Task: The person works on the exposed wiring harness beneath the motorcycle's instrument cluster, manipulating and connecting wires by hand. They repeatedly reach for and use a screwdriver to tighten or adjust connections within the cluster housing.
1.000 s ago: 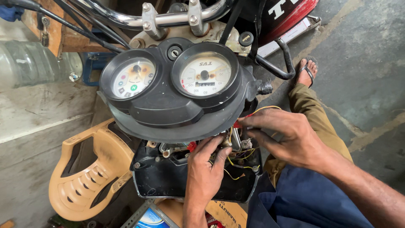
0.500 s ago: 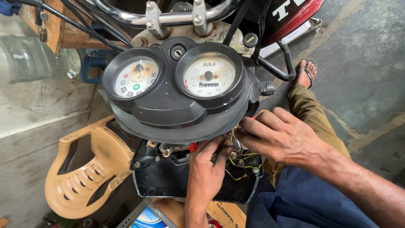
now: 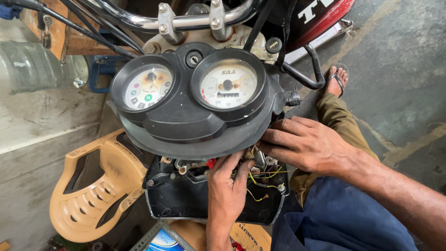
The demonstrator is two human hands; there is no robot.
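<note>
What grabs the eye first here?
The black gauge cluster with two round dials, top centre under the chrome handlebar. Just below it, both hands work at the wires inside the open black housing: the left hand reaches up from below, the right hand lies against the cluster's right edge. A tan plastic stool lies lower left.

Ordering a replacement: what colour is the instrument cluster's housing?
Black, with pale dial faces; the head view shows the instrument cluster clearly.
</note>
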